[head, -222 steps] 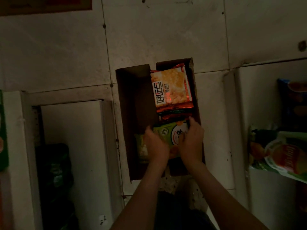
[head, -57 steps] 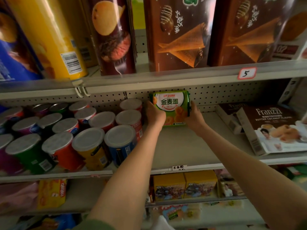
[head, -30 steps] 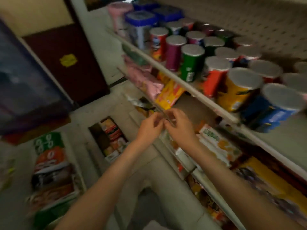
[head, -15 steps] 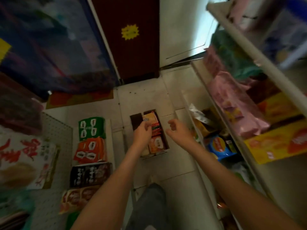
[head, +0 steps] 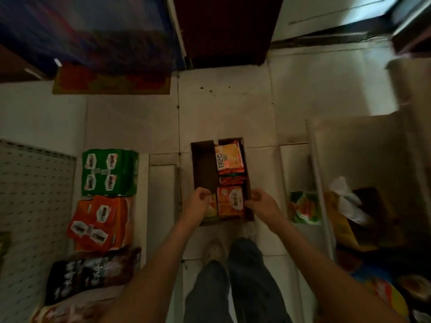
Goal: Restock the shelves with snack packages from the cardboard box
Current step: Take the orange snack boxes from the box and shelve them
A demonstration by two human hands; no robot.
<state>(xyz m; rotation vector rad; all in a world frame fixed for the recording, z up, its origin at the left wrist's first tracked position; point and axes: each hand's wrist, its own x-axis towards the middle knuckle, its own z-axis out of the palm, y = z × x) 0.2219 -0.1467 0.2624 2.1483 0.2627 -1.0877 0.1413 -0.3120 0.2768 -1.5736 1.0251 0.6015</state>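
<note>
Where the pale tiled floor (head: 224, 108) fills the middle of the frame, one brown cardboard box (head: 204, 169) lies open, split lengthwise into two compartments. Its left compartment is dark and mostly bare, while the right one is packed with snack packs. An orange pack with a white label (head: 229, 157) lies face-up at the top of the right compartment, and a second orange pack with a round white mark (head: 231, 201) lies at the bottom of it. Between them show only the crinkled red and green edges of more packs (head: 232, 179), too bunched to count. A yellowish pack (head: 212, 206) sits in the lower left compartment, half covered by the left hand (head: 198, 203). That hand hangs over the box's lower left with fingers loosely curled, and I cannot tell if it has hold of anything. The right hand (head: 262, 202) has its curled fingers at the right edge of the lower orange pack; whether it pinches the pack or only nears it is unclear. Printing on every pack is too blurred to read. At the left of the frame lie three large multipacks in a column: green (head: 108, 172), orange (head: 102, 223) and dark brown (head: 93, 271), the last one smeared. A green and orange bag (head: 304, 207) stands just right of the box, and beyond it everything is murky. Two legs in jeans (head: 233, 287) are cut off by the bottom edge.
</note>
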